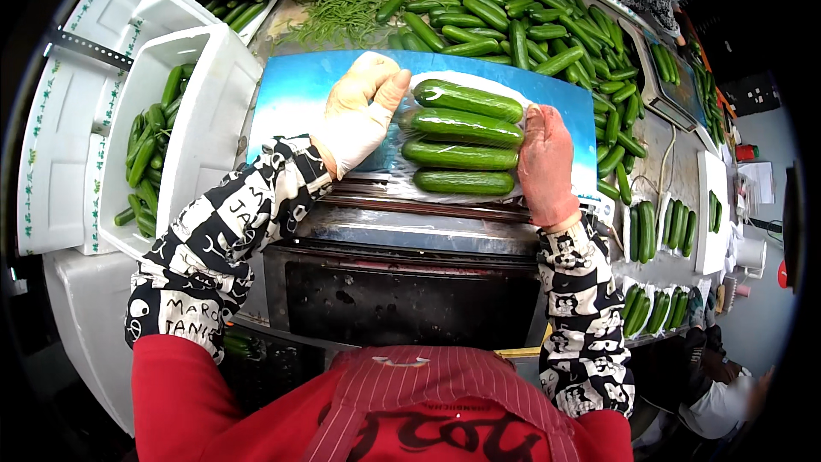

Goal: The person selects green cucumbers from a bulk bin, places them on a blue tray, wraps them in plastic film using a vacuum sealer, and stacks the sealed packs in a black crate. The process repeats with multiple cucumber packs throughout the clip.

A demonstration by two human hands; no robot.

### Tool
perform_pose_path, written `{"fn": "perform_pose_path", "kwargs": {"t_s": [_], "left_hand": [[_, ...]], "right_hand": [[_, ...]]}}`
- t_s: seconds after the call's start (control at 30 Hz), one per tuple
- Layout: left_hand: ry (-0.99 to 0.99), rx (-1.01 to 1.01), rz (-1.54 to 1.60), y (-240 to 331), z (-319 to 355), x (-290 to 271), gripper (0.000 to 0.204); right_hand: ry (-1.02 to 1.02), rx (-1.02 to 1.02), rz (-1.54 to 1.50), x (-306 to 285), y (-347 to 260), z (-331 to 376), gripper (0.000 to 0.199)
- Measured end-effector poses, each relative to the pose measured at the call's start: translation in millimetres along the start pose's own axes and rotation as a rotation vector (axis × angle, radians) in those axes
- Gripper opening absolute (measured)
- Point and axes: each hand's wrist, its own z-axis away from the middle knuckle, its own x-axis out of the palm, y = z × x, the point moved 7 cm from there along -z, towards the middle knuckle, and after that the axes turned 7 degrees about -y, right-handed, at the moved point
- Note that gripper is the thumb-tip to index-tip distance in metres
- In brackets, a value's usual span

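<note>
Here I've got 4 long green cucumbers side by side on a film-covered white tray, over a bright blue flat panel. My right grip curls round the tray's right end; my left grip is balled tight, contents unclear.

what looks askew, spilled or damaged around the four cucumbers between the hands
No clear spill or damage stands out. Slightly askew: among the four cucumbers between the left hand and right hand, the farthest slopes down to the right, while the nearest lies almost level.
</note>
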Motion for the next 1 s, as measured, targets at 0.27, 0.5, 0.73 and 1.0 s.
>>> {"fn": "perform_pose_path", "kwargs": {"t_s": [0.27, 0.5, 0.73, 1.0], "left_hand": [[-0.019, -0.173, 0.230, -22.0, 5.8, 17.4, 0.036], [0.045, -0.234, 0.700, 52.5, 22.5, 6.8, 0.034], [0.187, -0.193, 0.517, 135.4, 117.2, 15.4, 0.015], [0.247, -0.703, 0.425, 74.0, 254.8, 3.9, 0.007]], "right_hand": [[-0.065, 0.046, -0.077, -2.8, 5.2, -12.1, 0.029], [-0.212, -0.010, -0.195, -30.6, -28.1, 32.9, 0.036], [0.110, 0.358, -0.341, -61.0, 13.3, 174.3, 0.042], [-0.449, 0.180, -0.003, 26.8, 43.4, 222.6, 0.029]]}}
